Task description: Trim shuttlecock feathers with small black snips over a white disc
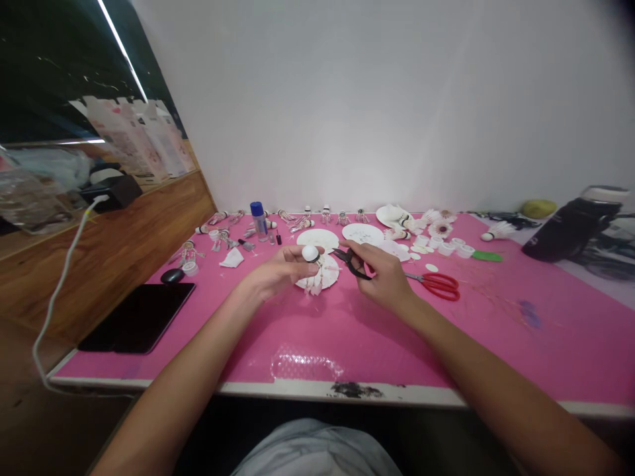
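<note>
Between the fingers of my left hand [280,270] is a shuttlecock [311,254], its white cork up and its cut, ragged feathers hanging below. My right hand [380,271] is closed around black-handled pliers [353,263], whose jaws point left toward the shuttlecock with a small gap between. Under the shuttlecock lies a white paper disc [330,272]. Two more white discs, a left one [317,237] and a right one [363,233], sit behind my hands. Red-handled scissors [439,285] rest to the right of my right hand.
Several cut shuttlecocks [326,213] stand along the wall. A blue-capped bottle [258,220] is at the back left, a black tablet [139,317] at the front left. Small plastic cups [445,248], a green-handled tool [487,256] and a dark flask [573,225] are on the right.
</note>
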